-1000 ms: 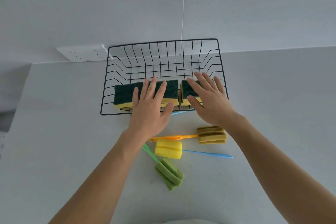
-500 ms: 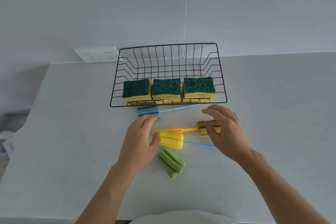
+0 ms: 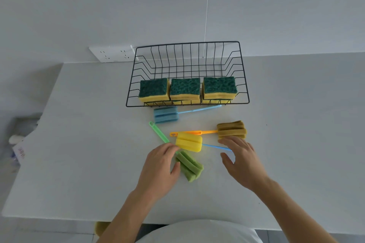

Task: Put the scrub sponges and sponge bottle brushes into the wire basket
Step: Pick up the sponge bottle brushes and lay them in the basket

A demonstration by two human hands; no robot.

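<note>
3 sponges [image 3: 185, 89] sit in the basket [image 3: 187, 44]. Left hand [image 3: 158, 165] curls at the green brush [image 3: 189, 165], grip unclear; right hand [image 3: 244, 162] hovers spread beside the yellow brush [image 3: 189, 141].

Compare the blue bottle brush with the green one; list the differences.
The blue brush has a blue head and handle; the green brush is all green. The blue brush lies along the front of the wire basket, handle to the right; the green brush lies diagonally, handle pointing far-left. No hand touches the blue brush; the left hand covers the green brush's neck, grip unclear. Both lie on the table, outside the basket.
</note>
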